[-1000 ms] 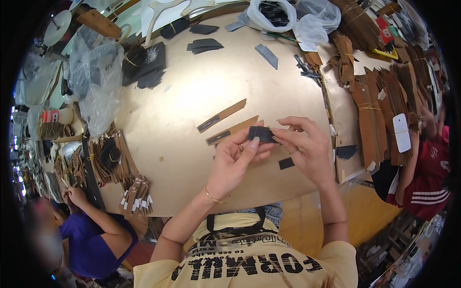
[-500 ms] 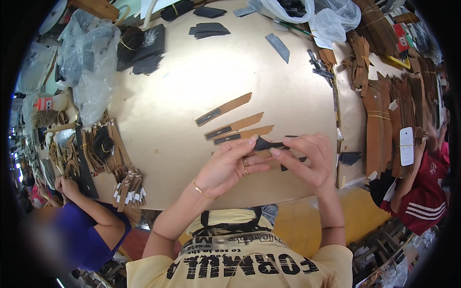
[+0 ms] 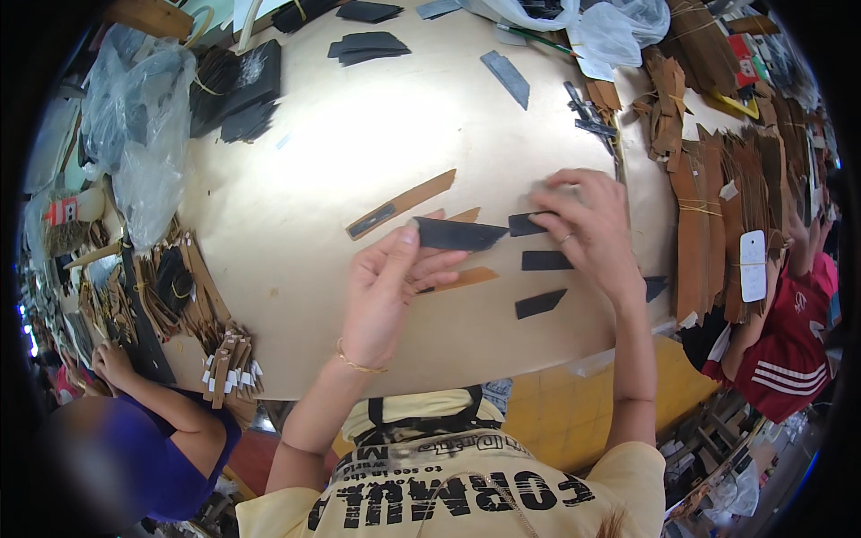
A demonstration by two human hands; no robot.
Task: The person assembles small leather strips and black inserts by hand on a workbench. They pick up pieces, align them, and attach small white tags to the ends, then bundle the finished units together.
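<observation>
My left hand (image 3: 381, 264) pinches one end of a black strip (image 3: 459, 235) with a slanted tip, thumb on top and the other fingers underneath. Its tip points right, close to a second black piece (image 3: 520, 224). My right hand (image 3: 587, 220) is over that piece, the thumb touching it and the upper fingers apart and smeared by motion. Two more black pieces (image 3: 543, 261) (image 3: 540, 303) lie on the table below it. A brown strip (image 3: 430, 191) with a dark inset lies beyond my left hand; other brown strips (image 3: 475, 277) are partly hidden by the hand and the held strip.
Black pieces (image 3: 368, 47) are stacked at the far side, with a grey piece (image 3: 506, 79) to their right. Clear plastic bags (image 3: 134, 134) stand left. Brown strip bundles (image 3: 700, 224) line the right. Co-workers sit at both sides, a purple sleeve (image 3: 193, 448) left, a red sleeve (image 3: 789, 350) right.
My hands have moved apart. The black strip that both held is now in my left hand alone, lying flatter, while my right hand has gone up and right. The view has shifted slightly.
</observation>
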